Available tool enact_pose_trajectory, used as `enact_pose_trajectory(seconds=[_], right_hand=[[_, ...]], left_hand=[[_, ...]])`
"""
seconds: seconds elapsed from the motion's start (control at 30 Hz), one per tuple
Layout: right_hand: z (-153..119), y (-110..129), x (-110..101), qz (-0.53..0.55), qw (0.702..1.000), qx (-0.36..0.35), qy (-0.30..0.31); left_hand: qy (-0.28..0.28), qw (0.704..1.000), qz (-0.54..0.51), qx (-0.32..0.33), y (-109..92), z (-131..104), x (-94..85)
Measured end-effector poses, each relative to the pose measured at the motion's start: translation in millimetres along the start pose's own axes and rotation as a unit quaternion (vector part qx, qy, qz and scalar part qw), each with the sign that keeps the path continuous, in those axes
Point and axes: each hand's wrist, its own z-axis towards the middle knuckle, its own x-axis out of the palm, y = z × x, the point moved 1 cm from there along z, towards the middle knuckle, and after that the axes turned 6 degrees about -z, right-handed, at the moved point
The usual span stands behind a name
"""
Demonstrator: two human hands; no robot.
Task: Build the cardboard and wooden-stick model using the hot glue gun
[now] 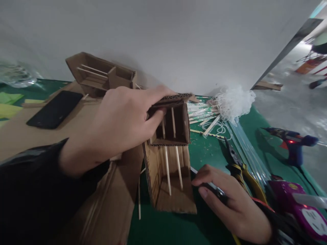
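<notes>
My left hand [130,115] is closed on the upper end of a small cardboard box [176,200], its thumb inside the top compartment. Two thin wooden sticks [167,170] run lengthwise through the box and its divider. My right hand [230,200] grips a dark-handled utility knife [216,191], whose pale tip reaches toward the box's right side. Whether that tip touches the cardboard I cannot tell. Behind my left hand stands a similar cardboard box [102,76] with sticks across it.
A black phone [58,109] lies on cardboard sheets at left. On the right are tangled white string [233,102], clear glue sticks [249,153], yellow-handled pliers [245,173], a blue glue gun [293,143] with a red light and a purple power strip [288,195]. A white wall [163,41] closes the back.
</notes>
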Motion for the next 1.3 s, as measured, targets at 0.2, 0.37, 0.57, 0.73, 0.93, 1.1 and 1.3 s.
enact_pose_trajectory(seconds=[0.2,0.37,0.57,0.73,0.93,1.1,1.3], right_hand=[[-2.6,-9.6,5.3,0.032,0.999,0.01,0.025],[4.5,-4.2,5.2,0.018,1.0,-0.003,0.01],[7.0,-2.7,7.3,-0.007,1.0,0.001,0.024],[7.1,-1.9,5.4,-0.011,0.999,-0.008,0.032],[8.3,-1.8,7.6,-0.009,0.999,-0.002,0.037],[8.3,-1.4,5.4,-0.01,0.999,-0.002,0.04],[8.9,-2.0,5.5,-0.004,0.999,-0.012,0.033]], left_hand=[[0.045,0.996,-0.019,-0.071,-3.5,11.0,10.4],[0.047,0.996,0.044,-0.058,-1.1,14.0,11.8],[0.056,0.995,0.025,-0.078,1.9,14.3,14.6],[0.062,0.994,0.009,-0.094,0.9,13.4,14.5],[0.047,0.996,-0.013,-0.068,-0.3,10.6,12.4],[0.046,0.996,0.028,-0.064,-0.5,11.0,12.4],[0.049,0.996,0.065,-0.045,-0.1,13.4,12.9]])
